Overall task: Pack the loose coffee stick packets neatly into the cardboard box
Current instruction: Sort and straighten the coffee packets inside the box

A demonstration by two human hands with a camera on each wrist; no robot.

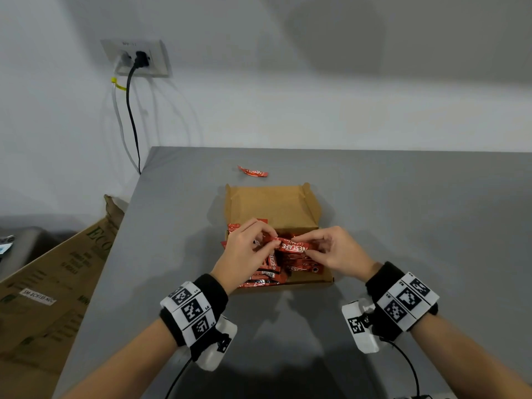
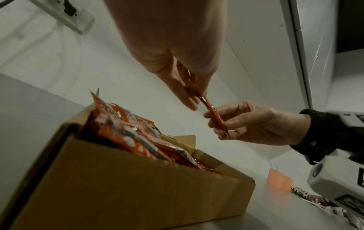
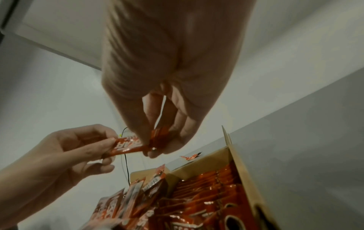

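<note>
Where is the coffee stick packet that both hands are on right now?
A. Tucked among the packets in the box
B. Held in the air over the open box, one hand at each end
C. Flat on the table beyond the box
B: the left hand and right hand each pinch an end of the packet above the cardboard box.

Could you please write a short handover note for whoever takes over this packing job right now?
Left hand and right hand each pinch one end of a red coffee stick packet, held level above the open brown cardboard box on the grey table.
Done: many red packets in the box, the left-side ones jumbled.
Left: lay down the held packet, tidy the jumble, fetch the stray red packet beyond the box.
</note>
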